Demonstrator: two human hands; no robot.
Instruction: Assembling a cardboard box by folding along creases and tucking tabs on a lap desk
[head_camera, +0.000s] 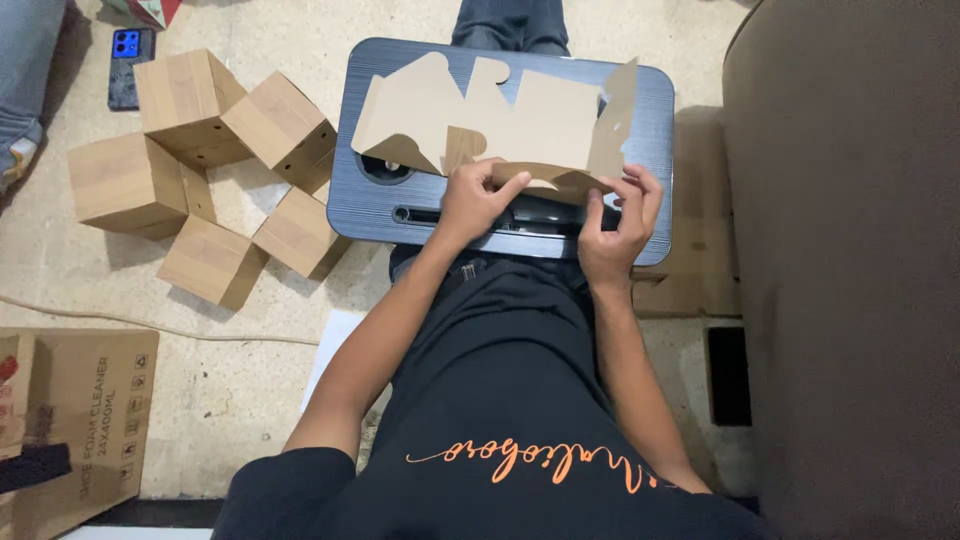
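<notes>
Flat cardboard cutout (500, 120) lies on the dark lap tray (650, 215), long axis running left-right across the tray, cut tabs w/ curved notches pointing to the far edge. Its right end flap (614, 122) is folded up, standing nearly upright. Near edge is being bent: a narrow strip curls up toward the person.

Left hand (470, 200) pinches that near strip approx at the middle, thumb and forefinger closed on the card, other fingers curled under. Right hand (620, 215) grips the same strip at its right end, fingers narrow, thumb on top pressing the fold; holds the card too.

Edges & room: cutout covers most of the tray's far half; left tray corner w/ a round recess (385, 167) peeks out under it. Near rim has a long slot (520, 215), partly hidden by both hands. Right of the tray a brown sofa side (850, 250) stands close, so little room there. Left, on the floor, five folded wood-print boxes (200, 170) sit in a cluster just beside the tray; a phone (130, 65) lies beyond them. Big brown carton (80, 420) at lower left, well apart.
</notes>
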